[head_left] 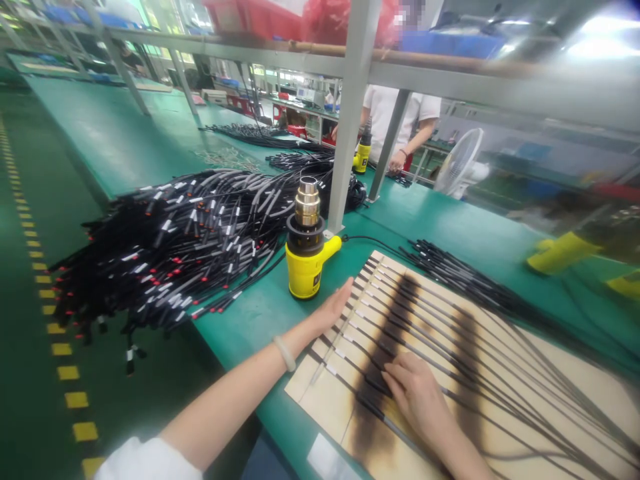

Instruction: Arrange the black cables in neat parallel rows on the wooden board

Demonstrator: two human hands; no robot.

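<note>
A pale wooden board [313, 393] with dark scorch marks lies on the bench in front of me. Several black cables [435, 363] with white labels run side by side across it, their ends lined up along the left edge. My left hand [334, 308] rests at that edge beside the cable ends, fingers stretched out. Over the scorched strip my right hand [417, 393] is closed, thumb and fingertips pinching one of the cables near the front of the row. A yellow heat gun [304, 267] stands upright beyond my left hand, metal nozzle pointing up.
A large heap of black cables [200, 227] covers the bench at left, some hanging over the edge. More cables [450, 267] lie behind the board. A shelf post [345, 133] rises from the green bench [235, 340]. Across it are a person [387, 120], another yellow heat gun [362, 157] and a fan [460, 160].
</note>
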